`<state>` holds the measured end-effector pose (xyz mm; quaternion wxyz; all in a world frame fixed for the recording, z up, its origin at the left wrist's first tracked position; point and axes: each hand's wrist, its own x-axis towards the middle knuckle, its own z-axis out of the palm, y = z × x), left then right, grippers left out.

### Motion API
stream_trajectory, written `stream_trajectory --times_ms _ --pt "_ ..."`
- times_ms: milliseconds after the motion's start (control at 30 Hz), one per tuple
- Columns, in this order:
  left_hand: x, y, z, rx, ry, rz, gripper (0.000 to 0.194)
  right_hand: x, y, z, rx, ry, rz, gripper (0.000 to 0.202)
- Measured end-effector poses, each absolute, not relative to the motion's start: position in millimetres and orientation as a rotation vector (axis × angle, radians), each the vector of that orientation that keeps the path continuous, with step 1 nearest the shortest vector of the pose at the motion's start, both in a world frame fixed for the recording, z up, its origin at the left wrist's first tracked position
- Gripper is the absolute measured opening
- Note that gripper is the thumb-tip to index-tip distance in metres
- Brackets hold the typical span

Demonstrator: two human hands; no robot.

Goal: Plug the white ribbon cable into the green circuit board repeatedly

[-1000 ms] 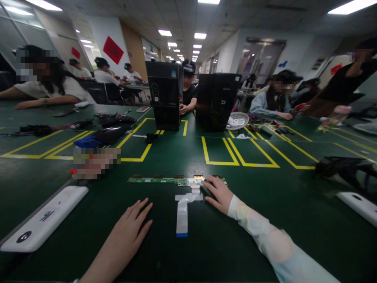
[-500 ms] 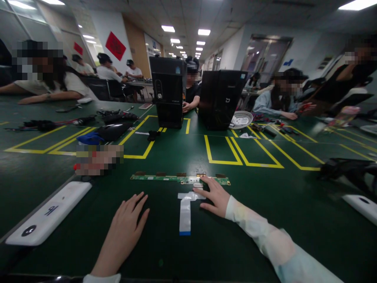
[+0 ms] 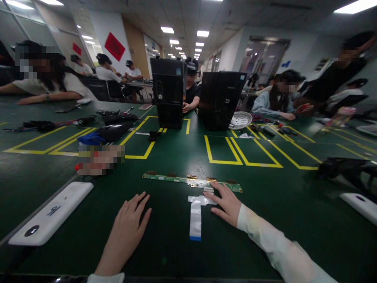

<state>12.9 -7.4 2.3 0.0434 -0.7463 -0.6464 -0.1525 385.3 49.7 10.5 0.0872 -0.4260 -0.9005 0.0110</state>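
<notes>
A long, narrow green circuit board point(image 3: 179, 180) lies across the dark green table, with dark and gold tabs along its far edge. From its near side a white flat ribbon cable point(image 3: 195, 220) with a blue end runs toward me. My right hand point(image 3: 225, 202) rests at the board's right part with fingers spread; one fingertip touches the board and another lies over the cable by the connector. My left hand point(image 3: 129, 220) is held over the table left of the cable, fingers stretched out, holding nothing.
Two black computer cases point(image 3: 167, 92) stand at the table's far side, a person behind them. White oblong devices point(image 3: 53, 212) lie left and right. Dark cables point(image 3: 118, 117) and a white basket point(image 3: 240, 119) sit farther back. Yellow tape point(image 3: 225, 161) marks the tabletop.
The circuit board and its ribbon cable have slid to the right, together with my right hand. My left hand has hardly moved.
</notes>
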Motion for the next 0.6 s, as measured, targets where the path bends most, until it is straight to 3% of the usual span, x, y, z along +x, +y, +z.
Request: stream_trajectory --times_ms 600 --pt "10 -4 -1 -2.297 -1.920 -0.446 0.060 622 -77 -22 -1.908 -2.067 -0.126 0.058"
